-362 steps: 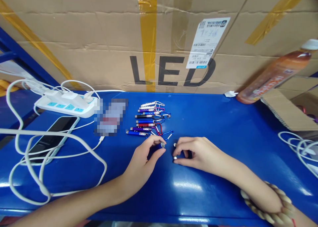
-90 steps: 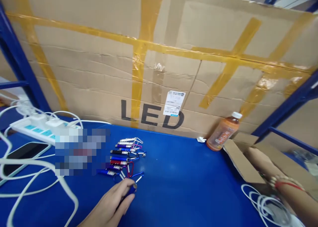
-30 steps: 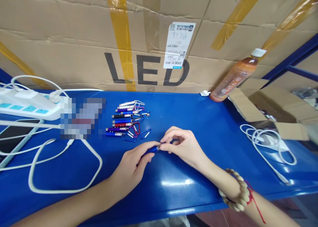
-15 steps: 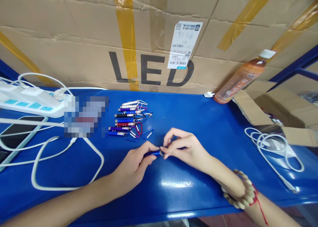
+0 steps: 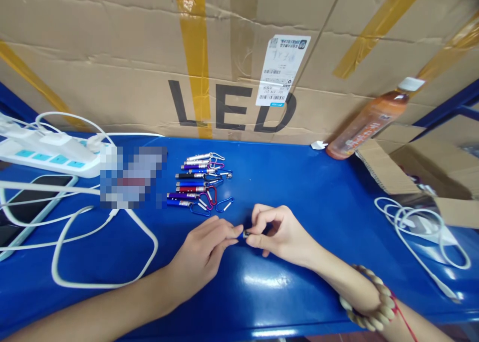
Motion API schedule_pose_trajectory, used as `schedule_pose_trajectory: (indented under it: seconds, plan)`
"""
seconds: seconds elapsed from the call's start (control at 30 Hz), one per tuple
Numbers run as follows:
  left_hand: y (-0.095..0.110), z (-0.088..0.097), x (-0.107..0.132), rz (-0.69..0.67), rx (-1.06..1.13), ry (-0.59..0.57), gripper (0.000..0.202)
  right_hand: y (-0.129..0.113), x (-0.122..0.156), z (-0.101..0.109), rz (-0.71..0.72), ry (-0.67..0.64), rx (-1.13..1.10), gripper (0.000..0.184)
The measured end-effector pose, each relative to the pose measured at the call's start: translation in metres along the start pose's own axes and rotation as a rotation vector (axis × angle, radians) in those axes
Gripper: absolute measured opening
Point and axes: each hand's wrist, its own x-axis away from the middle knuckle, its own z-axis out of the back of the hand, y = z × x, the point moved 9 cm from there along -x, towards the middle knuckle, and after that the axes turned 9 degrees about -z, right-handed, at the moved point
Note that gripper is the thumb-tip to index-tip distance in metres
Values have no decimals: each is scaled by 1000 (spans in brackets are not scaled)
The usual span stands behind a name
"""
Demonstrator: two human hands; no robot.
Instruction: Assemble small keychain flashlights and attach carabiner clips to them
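Observation:
My left hand [image 5: 207,245] is closed around a slim blue keychain penlight [image 5: 240,236], most of it hidden by the fingers. Thumb and forefinger of my right hand [image 5: 275,232] pinch the small metal end [image 5: 246,234] of the same penlight. Whether that end is still joined to the tube I cannot tell. Beyond my hands, several keychain penlights [image 5: 191,189] in silver, purple, black, red and blue lie side by side, with carabiner clips toward the right. A loose blue carabiner [image 5: 224,205] rests nearest my fingers.
Behind the blue table [image 5: 284,302] stands a large cardboard box [image 5: 130,58]. A power strip [image 5: 56,157], a phone [image 5: 33,202] and white cables are on the left. To the right are a drink bottle [image 5: 370,120], an open carton [image 5: 389,170] and a coiled cable [image 5: 422,227].
My left fingers now cover more of the blue penlight, and its visible part is shorter. My right fingers have curled more at its metal end. The view has shifted slightly.

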Motion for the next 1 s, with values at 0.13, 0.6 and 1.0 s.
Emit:
schedule_pose_trajectory:
  seconds: [0.13,0.6,1.0]
  plan:
    - [2,3,-2,-23,-27,36,19,11,-1,1,-145,4,-78,33]
    - [-19,-9,2,286,100,-120,26,10,-3,3,-113,-7,-27,37]
    - [-25,-17,5,384,130,-231,26,-40,20,3,614,87,555,19]
